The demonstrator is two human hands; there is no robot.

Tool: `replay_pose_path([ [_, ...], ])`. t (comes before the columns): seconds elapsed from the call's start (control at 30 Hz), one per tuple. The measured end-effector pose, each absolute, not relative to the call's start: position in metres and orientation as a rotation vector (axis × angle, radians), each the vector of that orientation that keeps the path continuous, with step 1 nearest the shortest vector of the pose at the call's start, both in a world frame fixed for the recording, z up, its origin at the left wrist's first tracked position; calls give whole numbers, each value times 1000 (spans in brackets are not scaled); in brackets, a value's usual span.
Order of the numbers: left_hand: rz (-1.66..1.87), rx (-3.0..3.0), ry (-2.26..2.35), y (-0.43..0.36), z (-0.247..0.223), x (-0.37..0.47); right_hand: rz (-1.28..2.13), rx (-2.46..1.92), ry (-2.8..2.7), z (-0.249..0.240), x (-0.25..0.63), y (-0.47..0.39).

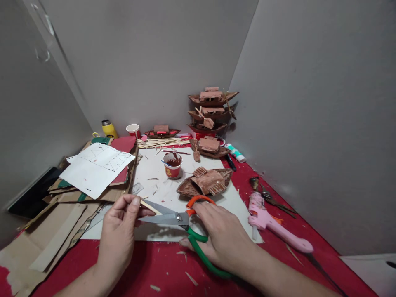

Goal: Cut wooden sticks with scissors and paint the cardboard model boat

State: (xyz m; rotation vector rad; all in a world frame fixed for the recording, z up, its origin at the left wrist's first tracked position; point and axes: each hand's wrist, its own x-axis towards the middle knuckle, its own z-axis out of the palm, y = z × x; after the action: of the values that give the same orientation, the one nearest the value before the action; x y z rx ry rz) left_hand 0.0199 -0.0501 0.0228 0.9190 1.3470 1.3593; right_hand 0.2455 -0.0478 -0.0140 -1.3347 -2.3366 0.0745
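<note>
My left hand (119,229) pinches a short, thin wooden stick (150,207) between thumb and fingers. In my right hand (221,233) is a pair of scissors (168,218) with one orange and one green handle. The blades are apart, and the stick's free end lies between them. Just beyond the scissors sits a small brown model boat (206,181) with a roof and rows of little slats. Behind the blades, a paper cup (172,168) holds brown paint and a blue-handled tool.
A pink glue gun (278,231) lies on the red table at right. Finished model boats (212,99) are stacked at the back. Thin sticks (163,142) lie behind the white board (148,165). Cardboard (52,235) and a drawn paper sheet (99,169) cover the left.
</note>
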Motion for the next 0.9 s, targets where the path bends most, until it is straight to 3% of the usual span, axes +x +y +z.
replay_pose_path([
  [0.5,1447,963,1329,-49,27,24,374,-1392,-2348,-8,245,-49],
  [0.9,1400,992,1379,-52,21,19,248,-1337,-2342,-11,245,-49],
])
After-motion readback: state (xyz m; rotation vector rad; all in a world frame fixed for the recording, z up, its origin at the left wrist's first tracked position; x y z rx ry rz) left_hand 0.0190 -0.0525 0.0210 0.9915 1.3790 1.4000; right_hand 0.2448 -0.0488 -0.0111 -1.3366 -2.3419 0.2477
